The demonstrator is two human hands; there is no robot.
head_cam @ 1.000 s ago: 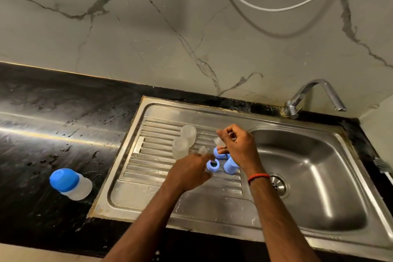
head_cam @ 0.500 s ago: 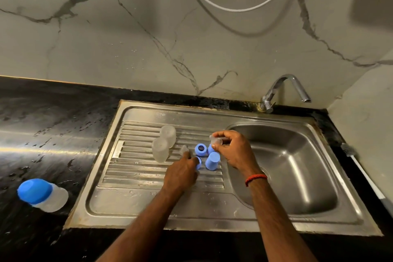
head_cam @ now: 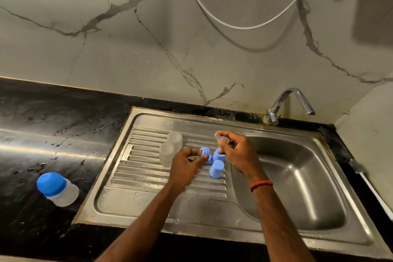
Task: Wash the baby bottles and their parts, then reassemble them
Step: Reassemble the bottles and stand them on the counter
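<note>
Blue ring [head_cam: 205,152] pinched in left hand [head_cam: 187,165], clear teat [head_cam: 221,138] pinched in right hand [head_cam: 239,153], both over steel drainboard [head_cam: 148,178]. Blue caps [head_cam: 216,169], clear bottles [head_cam: 167,154] on it. Capped bottle [head_cam: 58,189] left of it on wet black counter [head_cam: 53,132]; marble wall [head_cam: 127,49] behind.

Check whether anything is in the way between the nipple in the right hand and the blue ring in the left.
Nothing visible is. The right hand pinches the nipple just above and right of the blue ring held by the left hand. Two blue caps stand on the draining board nearby, below that gap.
</note>
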